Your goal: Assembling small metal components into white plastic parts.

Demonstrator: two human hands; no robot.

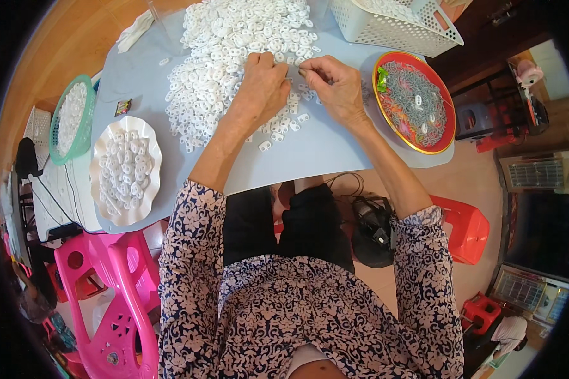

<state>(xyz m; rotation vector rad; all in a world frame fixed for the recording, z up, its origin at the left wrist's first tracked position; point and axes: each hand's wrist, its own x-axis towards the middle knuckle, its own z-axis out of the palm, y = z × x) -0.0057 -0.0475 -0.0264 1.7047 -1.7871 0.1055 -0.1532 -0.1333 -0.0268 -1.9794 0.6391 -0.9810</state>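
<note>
At the far left, about nine o'clock, a green mesh basket (pixel 71 120) holds small white plastic rings, and just right of it a white scalloped dish (pixel 125 170) carries more of them. A small dark wrapped sweet (pixel 122 107) lies on the pale blue desk (pixel 335 148) at ten o'clock from the dish. Below, at seven o'clock, stands a pink plastic stool (pixel 117 297).

The big heap of white rings (pixel 234 57) spreads across the desk toward twelve o'clock, with loose ones trailing down beside the wrists. The left hand (pixel 262 88) lies palm-down on the heap's lower edge, knuckles up, its fingers curled under and hiding whatever they touch; whether they grip a ring cannot be told. Touching it on the right, the right hand (pixel 336 85) bends inward, thumb and forefinger pinched together on something small and thin, too small to make out. Both forearms rise from the flowered sleeves at six o'clock and meet in a narrow V.

At one o'clock a white perforated basket (pixel 398 25) is cut off by the upper rim. At three o'clock from the hands sits a red round tray (pixel 447 129) with a gold edge, filled with grey and orange strands and a few white rings. Lower right, a red stool (pixel 468 230) shows under the desk's edge.
</note>
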